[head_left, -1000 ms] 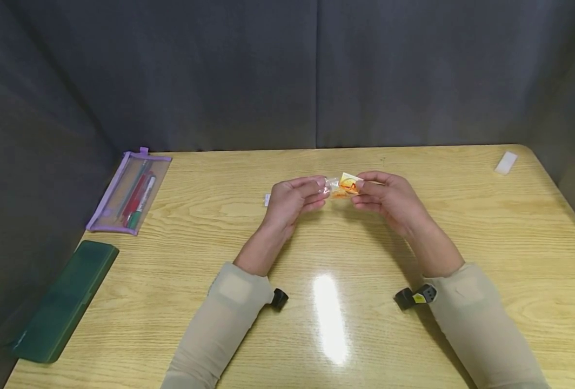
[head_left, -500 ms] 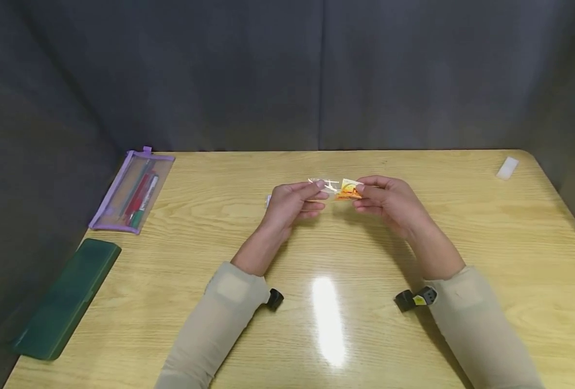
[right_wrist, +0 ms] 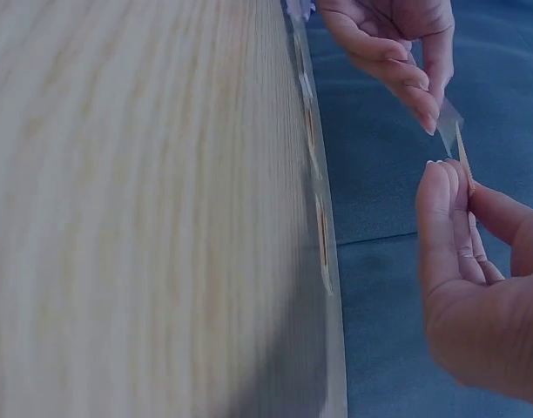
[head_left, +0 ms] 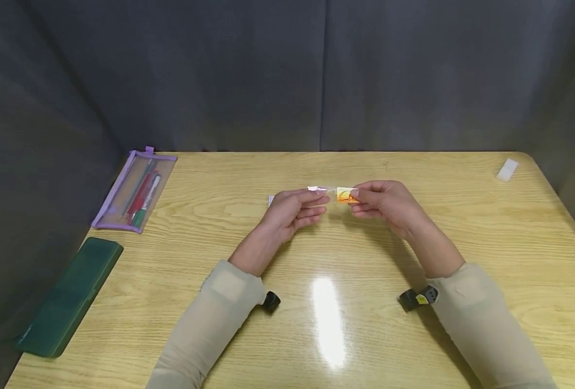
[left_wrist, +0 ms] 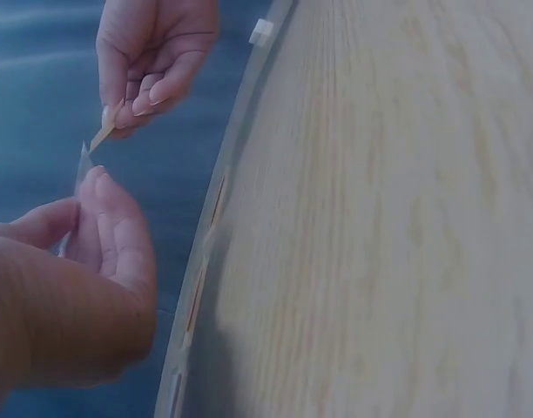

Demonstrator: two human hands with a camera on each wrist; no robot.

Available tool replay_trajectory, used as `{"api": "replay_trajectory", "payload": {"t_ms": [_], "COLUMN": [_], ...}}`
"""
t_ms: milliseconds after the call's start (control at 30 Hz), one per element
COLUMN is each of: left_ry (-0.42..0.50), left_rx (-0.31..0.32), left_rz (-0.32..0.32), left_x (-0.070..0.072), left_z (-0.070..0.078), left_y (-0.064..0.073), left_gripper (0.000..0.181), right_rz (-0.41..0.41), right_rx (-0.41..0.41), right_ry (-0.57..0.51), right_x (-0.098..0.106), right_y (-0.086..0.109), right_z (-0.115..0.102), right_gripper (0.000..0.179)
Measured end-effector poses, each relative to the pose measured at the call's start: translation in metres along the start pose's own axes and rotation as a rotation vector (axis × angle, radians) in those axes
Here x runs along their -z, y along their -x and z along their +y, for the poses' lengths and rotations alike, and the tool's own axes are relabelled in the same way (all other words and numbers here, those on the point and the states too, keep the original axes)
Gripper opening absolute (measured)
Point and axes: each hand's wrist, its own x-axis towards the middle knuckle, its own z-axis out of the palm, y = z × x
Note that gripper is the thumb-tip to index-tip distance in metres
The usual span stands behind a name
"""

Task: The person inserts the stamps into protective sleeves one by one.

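Near the back middle of the table, my left hand (head_left: 292,214) pinches a piece of thin clear plastic film (head_left: 318,189) between thumb and fingers. Facing it, my right hand (head_left: 383,205) pinches a small flat yellow-and-orange printed card (head_left: 346,195). In the head view the film reaches toward the card's left edge. Seen edge-on in the right wrist view, the card (right_wrist: 464,158) is a thin tan strip and the film (right_wrist: 449,124) lies right at its tip. From the left wrist, the film (left_wrist: 82,170) stands up from my fingers just below the card (left_wrist: 102,133).
A purple-edged mesh pouch (head_left: 107,220) with pens lies at the back left. In front of it is a dark green case (head_left: 73,297). A white block (head_left: 507,169) sits at the back right corner. Behind my left hand, a small white thing (head_left: 270,200) shows partly.
The crumpled film lay against the card with orange showing beneath; now it stretches flatter toward my left hand. The card has tilted level, and both hands sit slightly lower in view.
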Motion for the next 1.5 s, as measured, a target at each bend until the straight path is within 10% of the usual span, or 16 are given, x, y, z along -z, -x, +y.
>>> {"api": "replay_trajectory", "payload": {"t_ms": [700, 1500], "left_ry": [-0.222, -0.189], "left_rx": [-0.079, -0.131], "left_rz": [0.052, 0.043], "left_x": [-0.001, 0.000], "left_z": [0.008, 0.002], "left_y": [0.008, 0.011], "left_gripper": [0.028, 0.033], "right_rz": [0.046, 0.038], "right_rx": [-0.022, 0.018], "right_ry": [0.077, 0.240], "right_x": [0.003, 0.004], "right_y": [0.004, 0.008], "right_z": [0.000, -0.007], "right_gripper": [0.042, 0.039]}}
